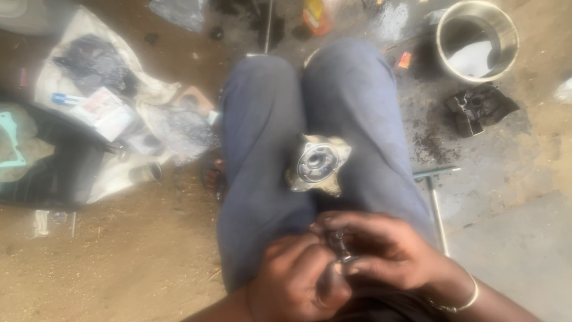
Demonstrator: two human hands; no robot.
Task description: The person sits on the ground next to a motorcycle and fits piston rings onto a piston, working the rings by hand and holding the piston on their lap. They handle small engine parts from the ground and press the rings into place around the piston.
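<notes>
A round silver metal housing with a central bore rests between my thighs on blue-grey trousers. Below it, both hands meet over my lap. My right hand, with a bangle on the wrist, pinches a small dark metal part between its fingertips. My left hand is curled beside it and touches the same small part. The part is blurred and mostly hidden by fingers.
A metal bucket stands at the top right, with a dark engine part below it. A T-shaped wrench lies on the concrete floor to the right. Bags, paper packets and a green gasket lie on the dirt at the left.
</notes>
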